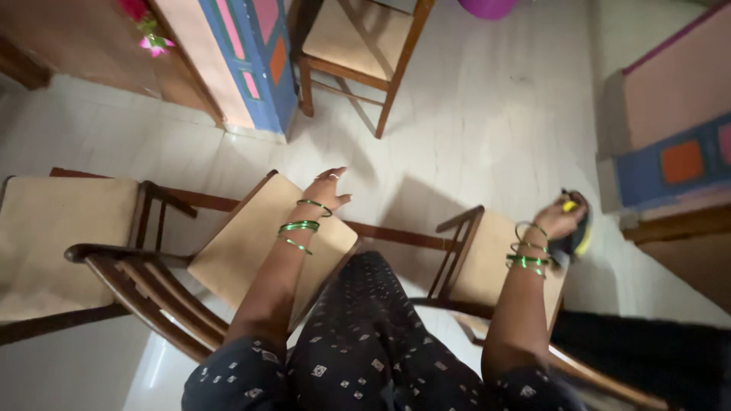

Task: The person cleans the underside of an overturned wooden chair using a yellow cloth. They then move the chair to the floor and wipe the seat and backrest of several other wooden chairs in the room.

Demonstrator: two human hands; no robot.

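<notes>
My left hand [329,187] hovers with fingers spread over the far corner of a wooden chair with a beige seat cushion [244,243]; it holds nothing. Green bangles circle both wrists. My right hand [562,221] is closed around a small dark and yellow object [579,232], held over the edge of a second beige-seated chair [487,259] on the right. What the object is stays unclear.
A third wooden chair [61,236] stands at the left and another chair [362,38] at the back. A blue and pink painted cabinet [251,61] is behind, another painted piece [678,152] at right. The floor is pale tile [495,114].
</notes>
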